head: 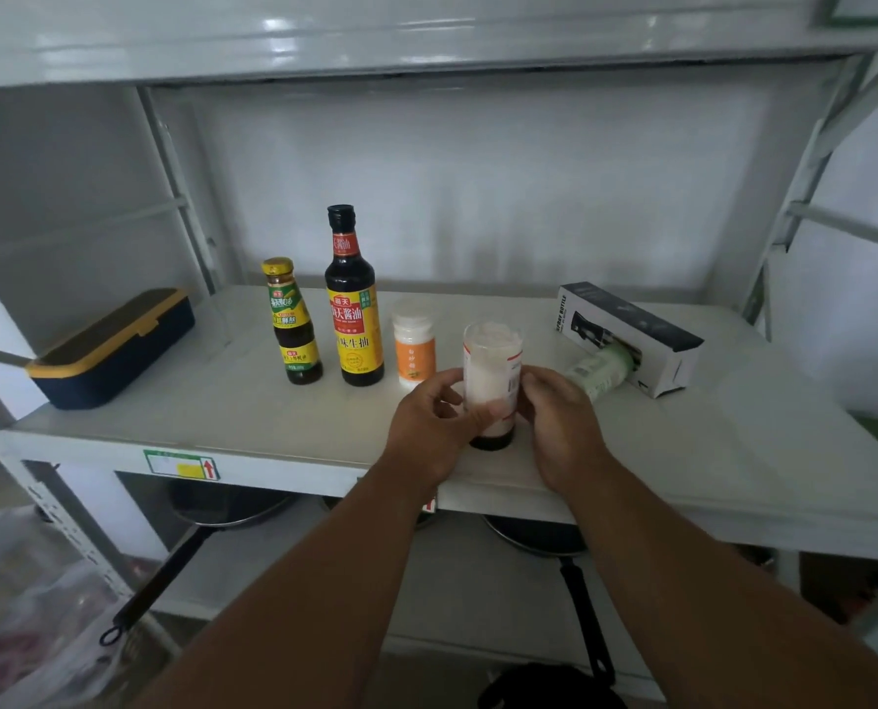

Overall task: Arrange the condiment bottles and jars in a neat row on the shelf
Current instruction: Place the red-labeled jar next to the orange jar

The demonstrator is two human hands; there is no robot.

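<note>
While both hands, left hand (434, 422) and right hand (554, 422), clasp the white bottle (492, 383) standing cap-down in front of the orange-labelled jar (414, 353), the placing step looks underway; next, slide it back beside that jar, level with the soy sauce bottle (352, 304)

White shelf (211, 401) — lunch box (112, 348), two sauce bottles (293, 322) (353, 299), orange-labelled jar (414, 350), dark-capped jar (491, 386), black-and-white box (631, 337).

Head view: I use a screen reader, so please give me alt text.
Both hands, left hand and right hand, grip a white jar standing cap-down near the shelf front edge. Behind stand two sauce bottles and an orange-labelled jar.
</note>
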